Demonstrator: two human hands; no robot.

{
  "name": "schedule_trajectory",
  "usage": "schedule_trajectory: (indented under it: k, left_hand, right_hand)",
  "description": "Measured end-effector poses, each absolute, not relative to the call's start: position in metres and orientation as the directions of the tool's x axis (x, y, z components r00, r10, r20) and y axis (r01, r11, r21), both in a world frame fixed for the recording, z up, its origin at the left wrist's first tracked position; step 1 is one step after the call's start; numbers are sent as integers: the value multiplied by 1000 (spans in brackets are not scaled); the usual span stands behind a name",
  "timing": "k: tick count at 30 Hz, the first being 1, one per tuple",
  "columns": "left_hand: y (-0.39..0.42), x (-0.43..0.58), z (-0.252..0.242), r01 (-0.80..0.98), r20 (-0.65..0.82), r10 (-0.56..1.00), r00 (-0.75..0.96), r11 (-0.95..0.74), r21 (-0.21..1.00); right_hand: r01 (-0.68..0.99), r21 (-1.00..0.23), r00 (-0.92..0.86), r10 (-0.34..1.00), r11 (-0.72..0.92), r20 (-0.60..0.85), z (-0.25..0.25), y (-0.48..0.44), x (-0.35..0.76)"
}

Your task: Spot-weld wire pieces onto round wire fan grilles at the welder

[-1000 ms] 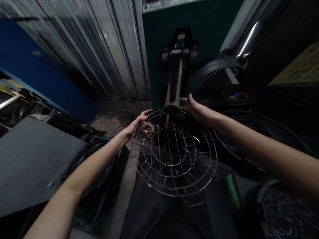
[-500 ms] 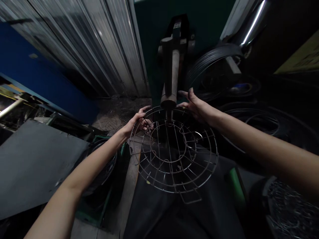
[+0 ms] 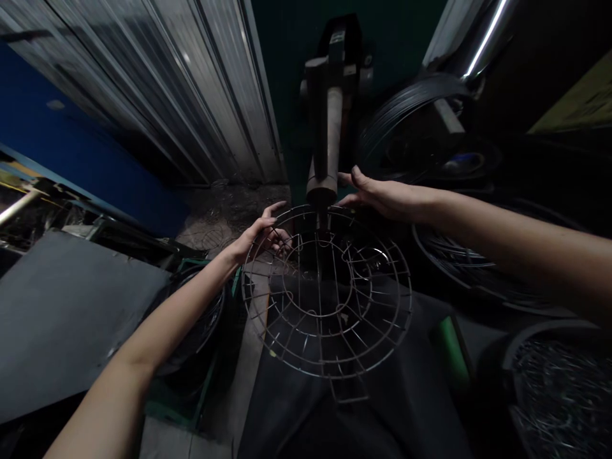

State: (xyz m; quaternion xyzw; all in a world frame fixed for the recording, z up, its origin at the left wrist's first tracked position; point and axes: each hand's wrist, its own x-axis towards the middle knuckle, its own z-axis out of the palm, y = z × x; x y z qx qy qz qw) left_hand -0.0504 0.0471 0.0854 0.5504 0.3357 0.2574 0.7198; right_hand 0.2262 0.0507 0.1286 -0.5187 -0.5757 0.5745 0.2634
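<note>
A round wire rack (image 3: 319, 315) with concentric rings, cross wires and a small wire loop at its near edge hangs tilted in front of me. My left hand (image 3: 265, 237) holds its far left rim, the fingers partly curled below the wires. Along the far right rim lies my right hand (image 3: 377, 194), its thumb raised and fingers stretched apart; some fingers are hidden behind the rack. Between my hands, the thick cylindrical arm of a machine (image 3: 322, 185) comes down at the rack's far rim. Whether it touches the wire I cannot tell.
Coiled wire (image 3: 411, 108) hangs at the right. Below it stands a tub of small metal pieces (image 3: 559, 389), near a green cylinder (image 3: 452, 354). To the left are a grey sheet (image 3: 71, 319) and a green crate (image 3: 179, 414). Behind rises a corrugated metal wall (image 3: 205, 83).
The wire rack has turned clockwise, its near loop swinging left, and has shifted slightly left and down. My right hand has moved a little left along the rim; my left hand barely moved.
</note>
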Motion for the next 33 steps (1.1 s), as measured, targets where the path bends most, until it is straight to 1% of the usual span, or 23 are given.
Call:
schedule_trajectory:
  k: [3, 7, 10, 13, 16, 23, 29, 33]
  left_hand:
    - [48, -51, 84, 9, -193, 731, 654, 247, 969]
    - [49, -50, 83, -4, -195, 737, 647, 259, 966]
    - [50, -50, 82, -20, -199, 746, 636, 273, 962]
    - [50, -51, 81, -37, -191, 759, 623, 273, 961]
    - [50, -52, 82, -42, -192, 763, 618, 276, 960]
    - [52, -54, 82, -54, -193, 754, 628, 289, 956]
    - [55, -56, 77, -80, -165, 741, 651, 284, 956]
    - [57, -57, 75, -90, -160, 747, 645, 282, 955]
  right_hand:
    - [270, -911, -359, 845, -311, -396, 132, 48, 227]
    - [274, -926, -351, 869, -261, -349, 126, 47, 232]
    - [254, -924, -362, 858, -285, -364, 121, 48, 235]
    - [203, -941, -396, 856, -273, -333, 123, 46, 234]
    - [189, -946, -406, 856, -264, -320, 127, 44, 230]
    - [213, -943, -409, 854, -254, -322, 128, 47, 226]
    - [251, -945, -391, 871, -210, -297, 125, 54, 224]
    - [273, -944, -416, 861, -188, -291, 123, 57, 225]
